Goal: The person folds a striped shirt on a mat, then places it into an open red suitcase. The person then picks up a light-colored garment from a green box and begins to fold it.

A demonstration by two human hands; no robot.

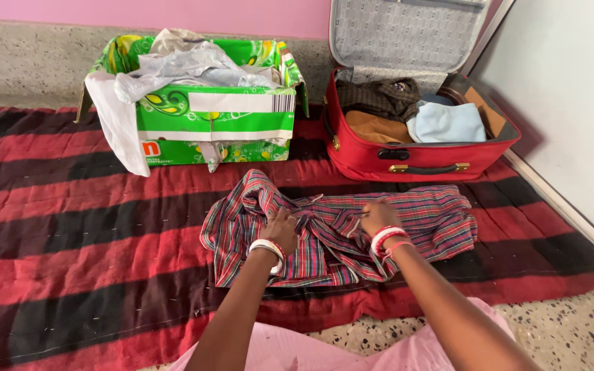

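Floor: speckled stone, pink wall far, red-and-black striped blanket [70,227] spread over it.
Box: green cardboard box [214,120] far left, stuffed with crumpled plastic.
Left hand [280,230]: grip pinching the plaid shirt [324,233], rumpled, mid-blanket.
Right hand [378,218]: grip closed on shirt cloth.
Suitcase: red suitcase [414,161] far right, open, folded clothes inside.
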